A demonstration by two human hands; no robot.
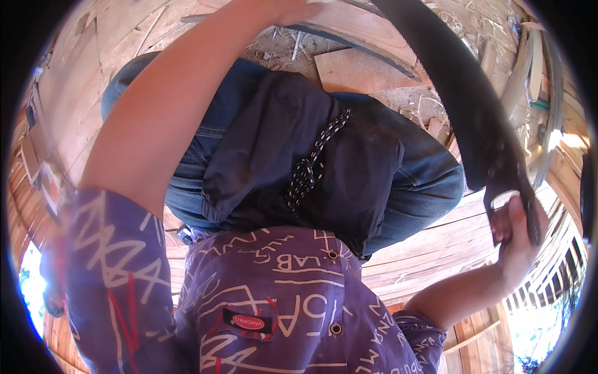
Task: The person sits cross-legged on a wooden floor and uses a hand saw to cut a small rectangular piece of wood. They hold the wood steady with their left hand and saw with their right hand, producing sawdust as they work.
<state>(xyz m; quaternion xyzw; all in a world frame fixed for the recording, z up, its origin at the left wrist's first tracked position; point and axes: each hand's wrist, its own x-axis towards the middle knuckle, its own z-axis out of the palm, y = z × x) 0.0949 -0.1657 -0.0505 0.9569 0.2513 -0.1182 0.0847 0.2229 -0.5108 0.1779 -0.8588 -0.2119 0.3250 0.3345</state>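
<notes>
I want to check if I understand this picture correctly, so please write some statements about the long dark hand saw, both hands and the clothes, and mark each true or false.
1. The bare right hand grips the long dark hand saw. True.
2. The saw's toothed edge faces the right side of the picture. False: it faces left, toward the blue denim trousers.
3. A black-and-white patterned cord lies on the black cloth over the lap. True.
4. The bare left hand is fully in view. False: the top edge of the picture cuts it off, so its grip cannot be told.
5. The purple shirt has pale printed lines. True.
</notes>
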